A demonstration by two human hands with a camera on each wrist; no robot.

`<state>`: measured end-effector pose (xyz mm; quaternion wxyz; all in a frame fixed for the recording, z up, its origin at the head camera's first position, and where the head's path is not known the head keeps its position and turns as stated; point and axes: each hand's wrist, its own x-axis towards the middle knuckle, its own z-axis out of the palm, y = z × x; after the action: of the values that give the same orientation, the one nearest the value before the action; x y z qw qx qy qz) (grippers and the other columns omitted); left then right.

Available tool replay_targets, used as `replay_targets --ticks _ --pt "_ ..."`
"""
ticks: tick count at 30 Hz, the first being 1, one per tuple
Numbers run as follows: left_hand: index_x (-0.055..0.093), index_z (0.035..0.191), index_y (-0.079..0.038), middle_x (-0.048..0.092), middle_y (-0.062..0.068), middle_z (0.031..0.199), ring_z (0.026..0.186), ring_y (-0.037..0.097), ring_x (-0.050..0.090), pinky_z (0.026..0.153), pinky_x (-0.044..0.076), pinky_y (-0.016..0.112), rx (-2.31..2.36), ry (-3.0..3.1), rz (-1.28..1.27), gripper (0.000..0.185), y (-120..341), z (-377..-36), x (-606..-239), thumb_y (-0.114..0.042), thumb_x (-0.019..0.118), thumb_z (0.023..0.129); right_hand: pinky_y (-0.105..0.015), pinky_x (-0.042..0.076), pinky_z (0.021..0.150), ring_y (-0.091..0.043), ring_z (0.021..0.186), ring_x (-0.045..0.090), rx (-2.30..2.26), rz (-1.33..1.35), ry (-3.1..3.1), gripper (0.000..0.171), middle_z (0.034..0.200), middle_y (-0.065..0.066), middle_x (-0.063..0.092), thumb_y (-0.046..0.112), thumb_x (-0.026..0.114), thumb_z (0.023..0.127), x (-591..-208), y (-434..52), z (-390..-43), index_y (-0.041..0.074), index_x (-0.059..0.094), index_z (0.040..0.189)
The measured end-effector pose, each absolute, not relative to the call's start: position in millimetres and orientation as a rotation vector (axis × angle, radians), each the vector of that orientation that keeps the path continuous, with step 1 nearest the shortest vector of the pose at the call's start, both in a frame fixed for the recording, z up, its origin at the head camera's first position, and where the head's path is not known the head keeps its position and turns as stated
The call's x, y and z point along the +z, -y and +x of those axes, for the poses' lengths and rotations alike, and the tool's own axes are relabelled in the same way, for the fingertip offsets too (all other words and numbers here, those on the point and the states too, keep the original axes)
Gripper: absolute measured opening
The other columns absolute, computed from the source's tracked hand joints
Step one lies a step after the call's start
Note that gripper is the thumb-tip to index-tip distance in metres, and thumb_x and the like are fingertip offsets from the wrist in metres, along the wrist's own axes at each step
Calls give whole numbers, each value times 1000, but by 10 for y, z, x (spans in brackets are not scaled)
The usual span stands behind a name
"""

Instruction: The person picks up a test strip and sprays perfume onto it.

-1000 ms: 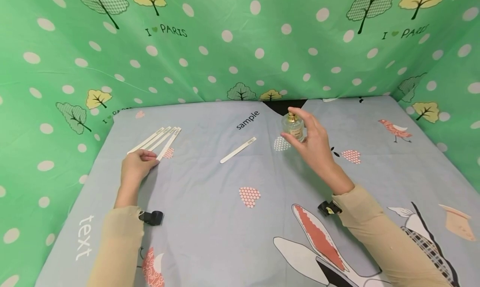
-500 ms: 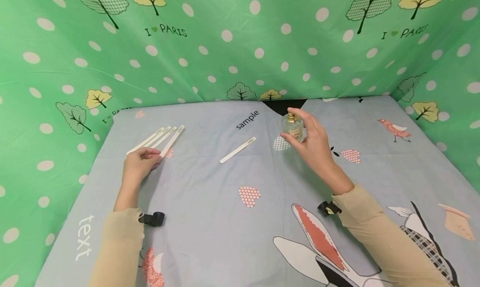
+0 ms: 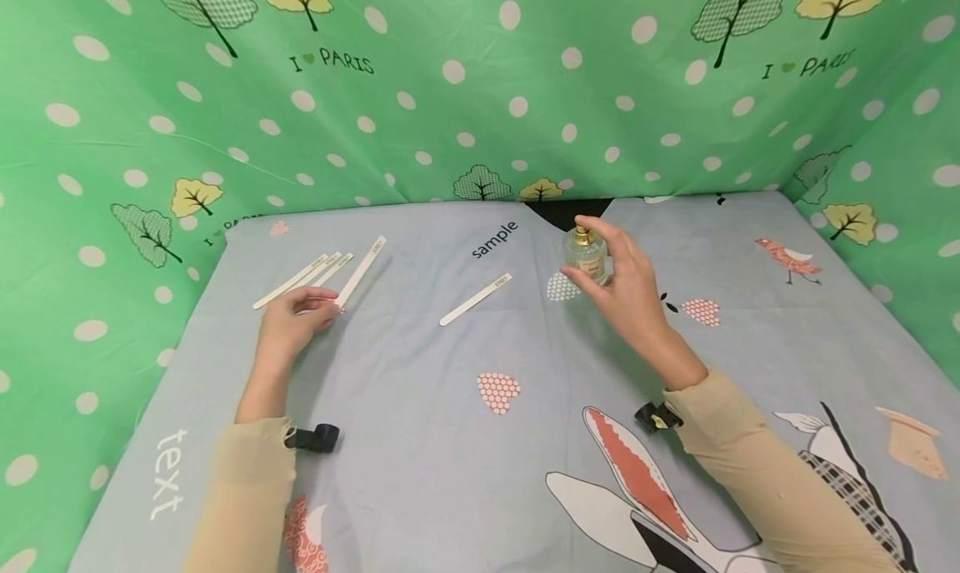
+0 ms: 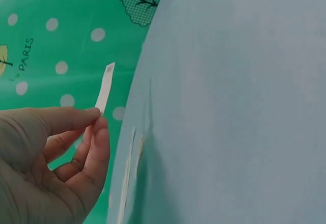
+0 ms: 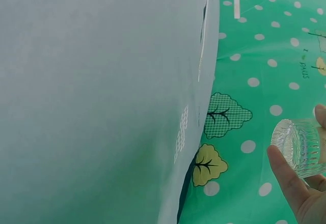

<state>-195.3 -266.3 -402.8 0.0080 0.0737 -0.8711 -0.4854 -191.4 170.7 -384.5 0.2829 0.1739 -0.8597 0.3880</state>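
My left hand (image 3: 292, 323) pinches a white perfume test strip (image 3: 362, 271) between thumb and fingertips. The strip slants up to the right, its printed end pointing away. In the left wrist view, this strip (image 4: 105, 89) is raised off the cloth. Several similar strips (image 3: 288, 284) lie fanned beside that hand, their near ends partly covered by it. My right hand (image 3: 637, 298) holds a clear glass perfume bottle (image 3: 591, 261) with a gold neck, above the table. A forefinger rests on its spray top; the thumb is near the base. Ribbed glass shows on the bottle (image 5: 300, 147) in the right wrist view.
Another test strip (image 3: 476, 300) lies alone on the grey-blue printed tablecloth (image 3: 420, 440), between the hands. A green polka-dot curtain (image 3: 420, 82) stands behind the table and along both sides. Each wrist bears a small black camera (image 3: 325, 438).
My left hand has drawn one test strip away from the fanned ones, lifting it and moving it right. The right hand and perfume bottle have stayed in place.
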Motion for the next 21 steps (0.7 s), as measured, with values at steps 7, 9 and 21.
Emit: replay_targets --ticks 7,9,21 --pt "63 118 11 67 -18 78 71 -10 59 68 55 10 -1600 2676 133 34 2542 -1947 -3985 -6 68 90 -55 52 91 -36 113 61 1041 468 2306 66 130 -19 60 14 81 83 -3848 -1708 -1904 16 49 141" --pt "64 118 11 64 -20 77 70 -9 59 67 55 10 -1601 2675 116 32 2501 -1939 -3962 -5 67 90 -55 52 92 -36 113 60 1039 468 2308 66 130 -18 60 14 81 83 -3850 -1707 -1903 17 49 141" --pt "65 119 7 62 -15 82 71 -7 60 68 54 12 -1656 2666 54 32 2251 -1891 -3837 -7 65 90 -54 53 90 -35 115 60 1034 486 2303 67 132 -17 59 13 81 83 -3867 -1691 -1904 16 49 141"
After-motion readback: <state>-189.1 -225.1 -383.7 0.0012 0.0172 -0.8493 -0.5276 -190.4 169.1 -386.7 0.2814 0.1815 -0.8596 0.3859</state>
